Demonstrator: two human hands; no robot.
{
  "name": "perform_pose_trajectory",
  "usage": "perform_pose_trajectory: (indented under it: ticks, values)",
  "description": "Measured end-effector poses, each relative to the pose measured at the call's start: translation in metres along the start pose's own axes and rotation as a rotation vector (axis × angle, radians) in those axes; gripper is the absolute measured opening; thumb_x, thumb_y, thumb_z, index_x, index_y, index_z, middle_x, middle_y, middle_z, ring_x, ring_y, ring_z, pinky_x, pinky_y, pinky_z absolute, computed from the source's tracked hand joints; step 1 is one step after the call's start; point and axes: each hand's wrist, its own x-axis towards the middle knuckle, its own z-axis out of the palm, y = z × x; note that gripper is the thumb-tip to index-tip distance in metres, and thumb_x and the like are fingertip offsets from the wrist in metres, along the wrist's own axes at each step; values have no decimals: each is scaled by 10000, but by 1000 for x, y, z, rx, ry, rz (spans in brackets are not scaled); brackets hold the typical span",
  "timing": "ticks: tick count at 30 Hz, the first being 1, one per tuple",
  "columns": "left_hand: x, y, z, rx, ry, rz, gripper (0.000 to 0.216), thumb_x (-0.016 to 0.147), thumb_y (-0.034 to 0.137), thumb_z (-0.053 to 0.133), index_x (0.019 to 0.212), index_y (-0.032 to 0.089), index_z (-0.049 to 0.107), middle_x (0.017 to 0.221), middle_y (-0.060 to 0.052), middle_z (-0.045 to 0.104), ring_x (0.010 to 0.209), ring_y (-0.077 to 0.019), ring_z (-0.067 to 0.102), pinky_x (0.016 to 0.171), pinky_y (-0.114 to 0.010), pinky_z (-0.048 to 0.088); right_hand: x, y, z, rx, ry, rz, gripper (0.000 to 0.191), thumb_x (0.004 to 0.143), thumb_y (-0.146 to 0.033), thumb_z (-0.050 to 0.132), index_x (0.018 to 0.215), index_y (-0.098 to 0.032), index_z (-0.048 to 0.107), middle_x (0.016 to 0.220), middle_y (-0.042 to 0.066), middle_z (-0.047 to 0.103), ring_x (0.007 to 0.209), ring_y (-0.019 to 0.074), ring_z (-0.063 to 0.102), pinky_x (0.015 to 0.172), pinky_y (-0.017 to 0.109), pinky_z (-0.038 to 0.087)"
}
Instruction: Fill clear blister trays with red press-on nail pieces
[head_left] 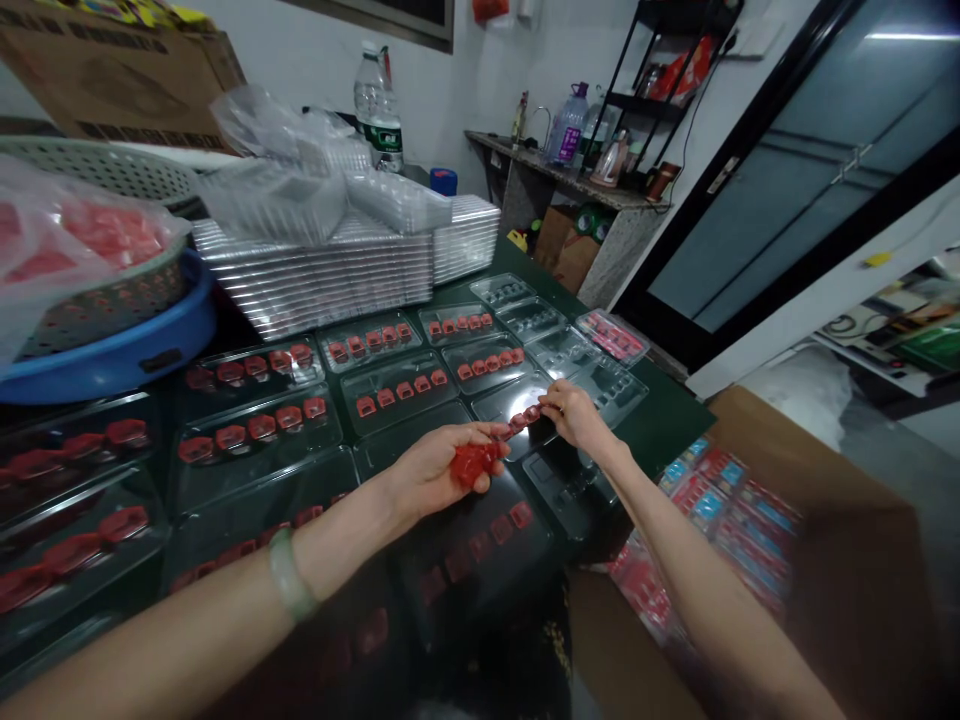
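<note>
My left hand [439, 465] is cupped around a clump of small red plastic pieces [474, 462], held above the dark table. My right hand [571, 412] pinches one red piece at its fingertips, right over a clear plastic blister tray [517, 400] that holds a short row of red pieces. Both hands are close together, near the middle of the table. Many clear trays [390, 385] lie in rows on the table, most with a row of several red pieces in them. A pale green bangle [289, 575] is on my left wrist.
A tall stack of empty clear trays [330, 270] stands behind the rows, with plastic bags on top. At left a blue basin [112, 350] holds a basket with bagged red pieces. A cardboard box [825, 520] with packed red-and-blue cards sits at right.
</note>
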Motion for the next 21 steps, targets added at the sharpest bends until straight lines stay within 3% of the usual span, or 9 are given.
perform_pose_trajectory:
  ticks: [4, 9, 11, 15, 21]
  values:
    - [3, 0, 2, -53, -72, 25, 329, 699, 91, 474, 1028, 85, 496, 928, -143, 551, 710, -177, 575, 472, -214, 405, 0, -3, -4, -58, -27, -2, 154, 751, -141, 488, 699, -150, 632, 723, 49, 550, 631, 123, 504, 574, 224, 350]
    - [3, 0, 1, -60, -12, 2, 352, 692, 91, 474, 1044, 83, 482, 925, -167, 573, 705, -187, 591, 463, -215, 412, -11, -26, -21, -68, 104, 49, 283, 775, -203, 488, 1050, -193, 552, 950, 72, 563, 649, 129, 530, 581, 241, 374]
    - [4, 0, 0, -33, -1, 0, 352, 689, 93, 474, 1040, 78, 491, 916, -167, 581, 699, -191, 596, 455, -217, 410, -17, -46, -27, 33, 119, 21, 260, 793, -218, 476, 1040, -205, 556, 962, 63, 560, 651, 117, 530, 590, 238, 387]
    - [11, -5, -2, 72, -22, 63, 338, 674, 90, 479, 1008, 80, 524, 830, -130, 600, 637, -186, 598, 431, -222, 398, -27, -83, -32, 202, -25, -88, 146, 776, -209, 520, 889, -199, 611, 815, 34, 579, 724, 125, 533, 650, 236, 396]
    - [13, -9, 1, 225, -54, 89, 297, 668, 108, 464, 944, 71, 568, 743, -113, 611, 583, -179, 597, 393, -216, 376, -35, -91, -29, 137, -98, -39, 181, 746, -207, 552, 916, -216, 614, 908, 51, 580, 813, 152, 542, 676, 248, 390]
